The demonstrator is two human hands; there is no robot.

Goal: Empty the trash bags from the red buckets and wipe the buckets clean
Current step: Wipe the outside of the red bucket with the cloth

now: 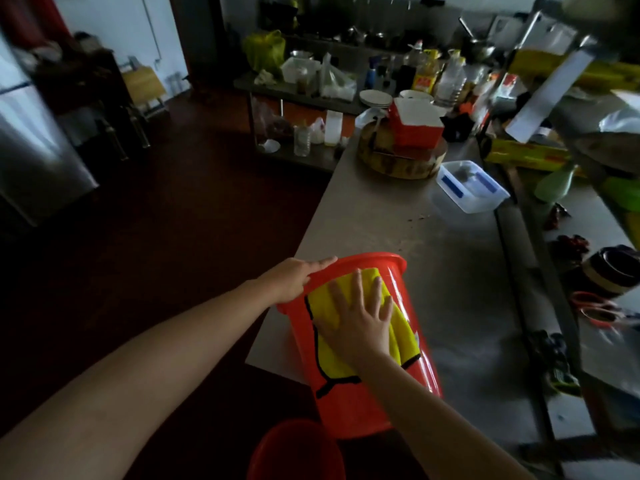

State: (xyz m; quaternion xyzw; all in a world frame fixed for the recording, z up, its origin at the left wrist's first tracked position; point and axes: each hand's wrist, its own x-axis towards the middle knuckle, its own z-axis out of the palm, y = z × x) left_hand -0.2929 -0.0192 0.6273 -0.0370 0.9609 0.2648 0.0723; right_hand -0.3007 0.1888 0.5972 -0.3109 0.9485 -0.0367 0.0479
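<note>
- The left arm comes in from the lower left of the frame, bare and nearly straight, rising toward the centre.
- The left hand grips the rim of the bucket at the rim's left end: fingers lie over the top edge and the thumb sits on the near side.
- The right forearm comes up from the lower right edge, angled toward the upper left.
- The right hand lies flat with the palm down and the fingers spread wide, pointing toward the top of the frame. It grasps nothing and presses a yellow cloth against the bucket's outer wall.
- The cloth has a black hem, and one corner trails down toward the lower left.
- The red bucket sits at lower centre, tipped onto its side against the near left corner of the steel counter.
- Its long axis runs from the bottom of the frame upward, leaning slightly left. The mouth points away toward the top of the frame and the base toward the bottom edge.
- The outer wall faces the camera. The inside is hidden.
- A second bucket, also red, shows in part at bottom centre, just below the first.
- Farther up the counter stand a clear tub and a round wooden block.
</note>
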